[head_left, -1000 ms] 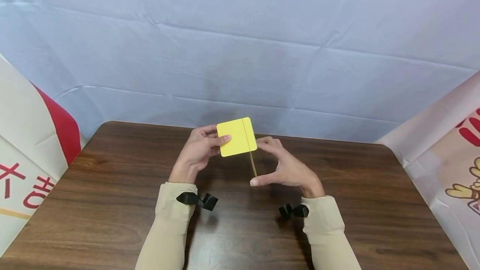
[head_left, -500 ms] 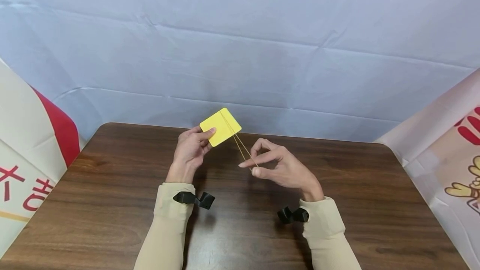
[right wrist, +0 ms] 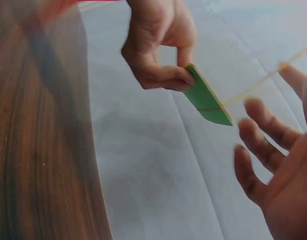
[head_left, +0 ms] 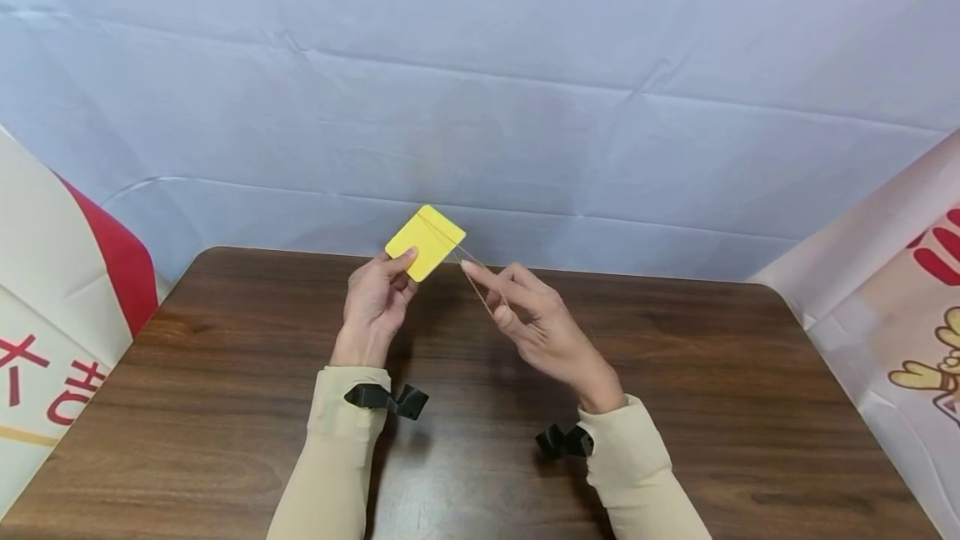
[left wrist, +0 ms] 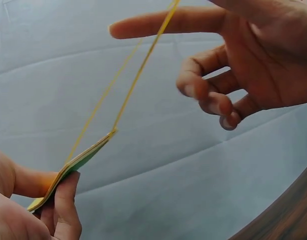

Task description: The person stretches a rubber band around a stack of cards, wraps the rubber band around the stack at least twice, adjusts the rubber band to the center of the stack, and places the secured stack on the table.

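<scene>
My left hand pinches a thin stack of square cards with rounded corners, thumb on the yellow face and fingers behind. The right wrist view shows the stack's other face as green. A thin yellowish rubber band runs round the stack near its far end and is stretched out toward my right hand. There the thumb hooks the band, with the index finger extended along it. In the left wrist view both strands of the band spread apart, and the right hand's other fingers are curled loosely.
A dark wooden table lies below both hands. A pale cloth backdrop rises behind its far edge, with printed banners at the sides. Black wrist mounts sit on both sleeves.
The left hand has drawn the cards left and tilted them. The right hand first moved lower with the stretched band, then rose, its index finger now pointing toward the cards.
</scene>
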A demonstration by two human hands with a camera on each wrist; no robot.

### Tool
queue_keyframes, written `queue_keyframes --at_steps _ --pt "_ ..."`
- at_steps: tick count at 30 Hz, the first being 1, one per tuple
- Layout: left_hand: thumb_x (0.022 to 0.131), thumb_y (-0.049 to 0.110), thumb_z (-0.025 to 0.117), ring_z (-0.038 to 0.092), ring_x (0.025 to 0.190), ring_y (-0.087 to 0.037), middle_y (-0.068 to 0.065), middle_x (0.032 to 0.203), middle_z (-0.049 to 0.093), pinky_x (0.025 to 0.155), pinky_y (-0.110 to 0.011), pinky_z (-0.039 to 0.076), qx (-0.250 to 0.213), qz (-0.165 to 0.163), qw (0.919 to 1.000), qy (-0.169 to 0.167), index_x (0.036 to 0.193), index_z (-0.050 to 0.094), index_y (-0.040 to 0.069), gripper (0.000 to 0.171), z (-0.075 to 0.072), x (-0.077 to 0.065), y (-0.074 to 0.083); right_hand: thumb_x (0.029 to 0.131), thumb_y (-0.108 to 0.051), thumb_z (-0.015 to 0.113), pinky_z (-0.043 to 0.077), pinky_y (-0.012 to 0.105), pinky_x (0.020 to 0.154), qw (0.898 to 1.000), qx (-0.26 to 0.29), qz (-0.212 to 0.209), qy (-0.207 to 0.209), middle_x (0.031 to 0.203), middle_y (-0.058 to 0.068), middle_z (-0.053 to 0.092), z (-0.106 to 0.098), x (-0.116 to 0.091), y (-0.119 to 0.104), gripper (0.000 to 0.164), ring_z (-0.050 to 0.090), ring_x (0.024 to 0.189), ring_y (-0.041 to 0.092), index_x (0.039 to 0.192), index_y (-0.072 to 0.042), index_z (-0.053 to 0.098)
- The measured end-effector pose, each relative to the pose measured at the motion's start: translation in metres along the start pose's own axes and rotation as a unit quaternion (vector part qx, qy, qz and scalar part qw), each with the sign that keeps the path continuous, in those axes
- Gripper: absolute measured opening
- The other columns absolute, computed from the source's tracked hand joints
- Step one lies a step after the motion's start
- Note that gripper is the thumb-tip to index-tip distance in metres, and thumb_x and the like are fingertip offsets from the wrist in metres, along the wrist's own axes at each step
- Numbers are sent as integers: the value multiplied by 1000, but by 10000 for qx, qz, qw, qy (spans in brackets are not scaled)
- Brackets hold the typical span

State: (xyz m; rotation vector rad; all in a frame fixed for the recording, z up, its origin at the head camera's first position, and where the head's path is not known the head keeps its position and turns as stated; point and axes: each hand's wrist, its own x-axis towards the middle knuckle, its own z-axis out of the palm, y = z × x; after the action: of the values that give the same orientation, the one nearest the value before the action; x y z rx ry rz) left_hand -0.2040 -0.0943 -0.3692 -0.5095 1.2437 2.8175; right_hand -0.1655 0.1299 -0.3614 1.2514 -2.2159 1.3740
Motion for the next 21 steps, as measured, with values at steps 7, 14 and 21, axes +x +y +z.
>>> queue_keyframes --at_steps 7,14,21 --pt "98 -2 63 66 83 -13 -7 95 68 69 -21 52 -227 196 9995 -80 123 56 -4 26 3 -1 0 103 -61 23 35 33 69 9900 -1372 294 175 94 -2 50 11 1 -4 68 45 79 11 162 -27 28" --pt "95 -5 64 68 82 -15 -10 100 66 68 -23 54 -368 705 9965 -262 126 56 -7 32 8 -2 -3 104 -61 7 31 36 72 9768 -1977 733 368 94 0 51 16 0 -6 75 48 84 14 164 -19 19" --pt "93 -9 67 70 85 -18 -12 102 66 65 -25 57 -260 1484 9875 -463 125 58 -10 34 13 -5 -9 101 -65 -3 33 41 78 9752 -1579 1404 667 95 3 49 17 -1 -8 84 47 83 18 161 -17 29"
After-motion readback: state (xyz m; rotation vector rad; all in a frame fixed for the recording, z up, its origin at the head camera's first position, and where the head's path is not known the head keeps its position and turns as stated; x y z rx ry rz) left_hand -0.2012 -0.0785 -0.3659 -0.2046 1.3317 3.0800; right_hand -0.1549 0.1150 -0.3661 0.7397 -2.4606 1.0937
